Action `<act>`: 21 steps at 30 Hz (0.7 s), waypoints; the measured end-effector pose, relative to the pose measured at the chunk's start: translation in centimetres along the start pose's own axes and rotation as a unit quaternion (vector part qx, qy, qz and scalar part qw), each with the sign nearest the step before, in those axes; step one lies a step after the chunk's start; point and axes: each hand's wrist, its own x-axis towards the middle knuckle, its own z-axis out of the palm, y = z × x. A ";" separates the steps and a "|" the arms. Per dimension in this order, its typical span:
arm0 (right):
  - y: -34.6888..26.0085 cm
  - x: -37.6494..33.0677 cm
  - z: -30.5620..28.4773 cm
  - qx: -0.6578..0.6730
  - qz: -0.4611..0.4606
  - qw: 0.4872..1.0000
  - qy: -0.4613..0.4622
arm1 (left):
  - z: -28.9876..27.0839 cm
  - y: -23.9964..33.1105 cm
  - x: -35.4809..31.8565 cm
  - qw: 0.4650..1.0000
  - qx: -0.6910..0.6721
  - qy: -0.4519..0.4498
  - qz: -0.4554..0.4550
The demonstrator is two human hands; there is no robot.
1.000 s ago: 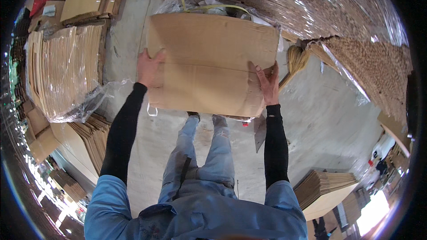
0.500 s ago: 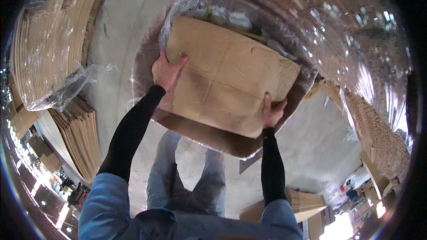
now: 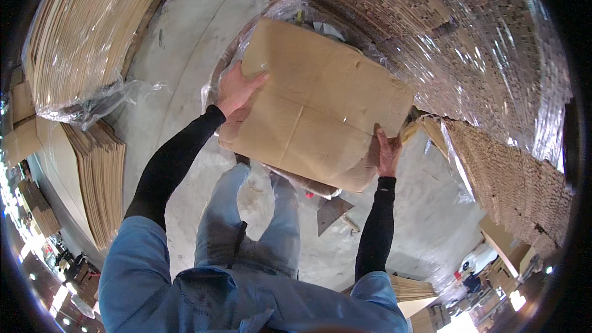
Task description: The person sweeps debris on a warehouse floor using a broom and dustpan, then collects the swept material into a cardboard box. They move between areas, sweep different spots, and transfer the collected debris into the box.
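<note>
Both my hands hold a brown folded cardboard piece (image 3: 320, 102), tilted, with creases crossing its face. At its left edge my left hand (image 3: 236, 90) is closed, thumb on top and fingers behind. My right hand (image 3: 387, 152) grips the lower right edge, its thumb lying on the face. Beneath the cardboard stands a large container with clear plastic film (image 3: 287, 7) around its rim. Most of that container, and whatever lies in it, is hidden by the cardboard; a few pale bits show past the far edge.
Film-wrapped stacked cardboard (image 3: 468, 43) rises at the far right, with more brown stacks (image 3: 512, 169) beside it. To the left stand a wrapped cardboard stack (image 3: 89, 37) and flat sheets (image 3: 98, 179). A dark flat plate (image 3: 333, 213) lies on the concrete floor (image 3: 185, 55).
The cardboard has come up, away from the container, with both hands still on it. It now covers more of the container, and more floor shows near my feet.
</note>
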 end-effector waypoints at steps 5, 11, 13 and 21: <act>-6.5 -3.6 -3.5 -0.016 0.006 1.000 -0.006 | -4.1 6.6 -3.0 0.999 0.027 -0.019 0.000; -10.8 -7.0 -8.3 0.048 0.078 0.995 0.037 | -9.7 14.5 -7.0 0.990 0.030 -0.010 0.137; -12.9 -8.3 -10.2 0.126 0.084 0.988 0.034 | -11.9 17.0 -7.4 0.977 0.031 0.019 0.209; -25.4 -14.7 -13.3 0.044 0.142 0.985 0.091 | -19.3 24.7 -10.9 0.935 -0.050 0.032 0.348</act>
